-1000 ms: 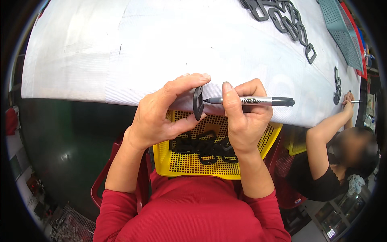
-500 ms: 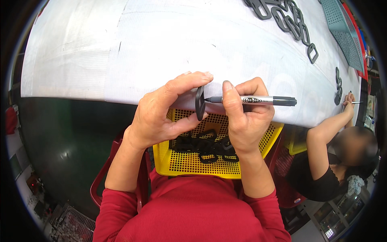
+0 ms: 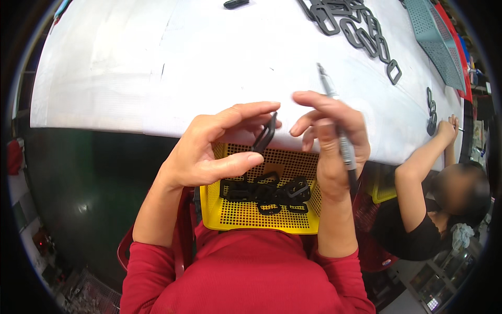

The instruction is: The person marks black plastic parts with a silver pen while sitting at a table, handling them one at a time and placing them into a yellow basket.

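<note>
The left hand (image 3: 209, 152) pinches a black plastic buckle (image 3: 264, 136) above the yellow basket (image 3: 261, 222); the right hand (image 3: 329, 141) grips a marker pen (image 3: 334, 118) upright.

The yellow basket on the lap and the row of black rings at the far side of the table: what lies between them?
In the head view, between the yellow basket and the black rings are both hands, then bare white table.

— What's the person wearing?
— A red top, fine-ribbed knit, filling the lower middle of the frame.
— Sleeves?
— Long, pushed up near the elbows; forearms and both hands bare, no gloves.
</note>
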### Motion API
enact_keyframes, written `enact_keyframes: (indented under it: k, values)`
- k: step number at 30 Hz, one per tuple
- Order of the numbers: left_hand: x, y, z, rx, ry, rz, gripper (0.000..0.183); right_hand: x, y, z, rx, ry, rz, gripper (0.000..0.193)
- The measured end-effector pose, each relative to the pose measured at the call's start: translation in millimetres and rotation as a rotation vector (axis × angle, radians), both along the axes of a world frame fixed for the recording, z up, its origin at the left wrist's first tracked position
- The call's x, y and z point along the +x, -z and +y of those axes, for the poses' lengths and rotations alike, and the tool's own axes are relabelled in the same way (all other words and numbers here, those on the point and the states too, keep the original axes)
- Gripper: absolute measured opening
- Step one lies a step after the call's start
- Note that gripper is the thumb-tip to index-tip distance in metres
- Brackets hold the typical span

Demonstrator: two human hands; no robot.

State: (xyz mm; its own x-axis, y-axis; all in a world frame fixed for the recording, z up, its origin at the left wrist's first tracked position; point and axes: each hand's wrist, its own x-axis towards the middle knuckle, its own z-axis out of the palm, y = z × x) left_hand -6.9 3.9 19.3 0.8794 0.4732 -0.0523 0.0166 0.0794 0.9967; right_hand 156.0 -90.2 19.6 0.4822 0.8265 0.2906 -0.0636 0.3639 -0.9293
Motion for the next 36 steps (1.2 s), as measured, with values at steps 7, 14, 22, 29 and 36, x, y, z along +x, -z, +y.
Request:
enact_keyframes:
  k: [7, 14, 22, 29, 36]
  values:
    - [0.6, -9.2, -0.2, -0.498, 0.19, -0.117, 0.065, 3.7, -10.1, -0.7, -0.085, -0.176, 0.015, 0.022]
    - [19.4, -0.9, -16.6, 0.188, -0.341, -0.32, 0.067, -4.4, -10.3, 3.5, -0.351, -0.166, 0.726, 0.025]
    - [15.8, 6.1, -14.5, 0.321, -0.38, -0.368, 0.057, -15.4, -14.9, 3.4, -0.472, 0.114, 0.078, 0.027]
    - [4.4, 21.7, -16.9, 0.359, -0.328, -0.047, 0.058, -9.9, -2.6, -0.3, -0.417, 0.213, 0.074, 0.014]
    - [1.6, 21.5, -12.7, 0.398, -0.241, -0.027, 0.06, -20.5, 7.2, 5.0, -0.375, 0.198, -0.071, 0.02]
